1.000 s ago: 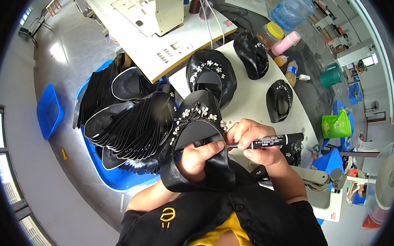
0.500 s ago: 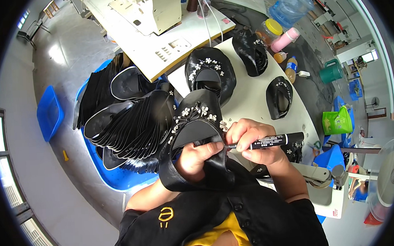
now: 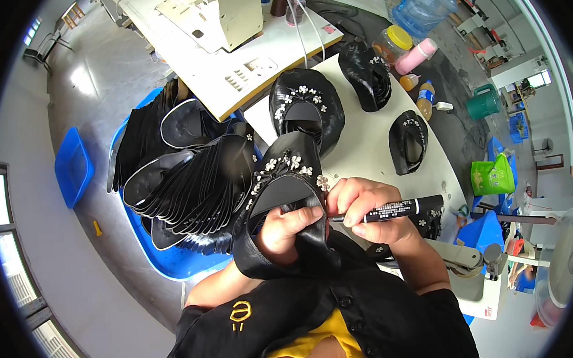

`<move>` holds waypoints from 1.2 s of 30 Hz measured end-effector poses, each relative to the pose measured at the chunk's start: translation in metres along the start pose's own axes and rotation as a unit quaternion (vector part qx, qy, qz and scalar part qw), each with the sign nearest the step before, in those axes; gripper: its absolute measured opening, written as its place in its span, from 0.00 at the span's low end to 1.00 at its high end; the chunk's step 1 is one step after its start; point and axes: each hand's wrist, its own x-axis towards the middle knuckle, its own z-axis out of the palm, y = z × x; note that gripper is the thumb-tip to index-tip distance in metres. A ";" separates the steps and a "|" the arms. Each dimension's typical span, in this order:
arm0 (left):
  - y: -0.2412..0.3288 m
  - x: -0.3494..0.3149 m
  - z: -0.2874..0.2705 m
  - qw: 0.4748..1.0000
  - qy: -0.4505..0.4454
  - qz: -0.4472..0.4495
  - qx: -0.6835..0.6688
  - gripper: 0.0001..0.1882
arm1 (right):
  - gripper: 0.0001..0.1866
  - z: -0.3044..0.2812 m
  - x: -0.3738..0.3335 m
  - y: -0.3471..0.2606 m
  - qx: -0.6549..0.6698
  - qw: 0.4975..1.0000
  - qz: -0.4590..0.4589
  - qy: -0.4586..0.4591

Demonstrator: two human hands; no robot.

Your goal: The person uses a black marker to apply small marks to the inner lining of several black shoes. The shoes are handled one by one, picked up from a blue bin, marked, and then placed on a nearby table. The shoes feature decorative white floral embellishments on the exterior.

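My left hand (image 3: 281, 235) is closed on a black shoe upper (image 3: 298, 151), its thumb lying over the inside by the opening and the other fingers hidden under it. White flower ornaments run round the upper's front. In my right hand (image 3: 372, 199) is a black marker pen (image 3: 400, 210), held almost level, its tip end at the upper's right-hand edge. Right-hand fingertips hide exactly where the tip touches. Just beyond lies another flowered black upper (image 3: 321, 91) on the white tabletop (image 3: 368, 146).
At left, a blue tub (image 3: 150, 246) holds fanned stacks of black uppers (image 3: 203, 166). A sewing machine (image 3: 238, 18) stands on the far table. Two more uppers lie at right, near a pink bottle (image 3: 415, 56), a yellow-lidded jar (image 3: 392, 43) and a drink bottle (image 3: 425, 100).
The marker pen's tip end has shifted slightly toward me along the upper's edge. My left hand keeps the same hold.
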 end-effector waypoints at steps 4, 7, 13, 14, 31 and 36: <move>0.000 0.002 0.005 0.999 0.020 0.036 0.031 0.12 | 0.05 0.002 0.001 -0.001 0.023 0.999 0.018 0.028; 0.000 0.002 0.001 0.999 0.026 0.025 0.035 0.12 | 0.06 0.000 0.003 0.000 0.000 1.000 0.010 0.000; -0.002 0.002 0.000 1.000 0.016 0.006 0.002 0.13 | 0.06 0.002 0.003 0.000 0.008 1.000 0.008 0.004; -0.002 0.002 0.000 1.000 0.016 0.004 0.002 0.13 | 0.06 0.003 0.002 0.000 0.004 1.000 0.016 0.016; -0.003 -0.001 0.006 0.999 0.037 0.016 0.003 0.12 | 0.08 0.006 0.000 -0.001 -0.029 0.999 -0.020 -0.004; -0.005 -0.004 0.002 0.999 0.035 0.025 0.018 0.08 | 0.07 0.007 0.001 -0.005 -0.115 0.993 -0.001 0.009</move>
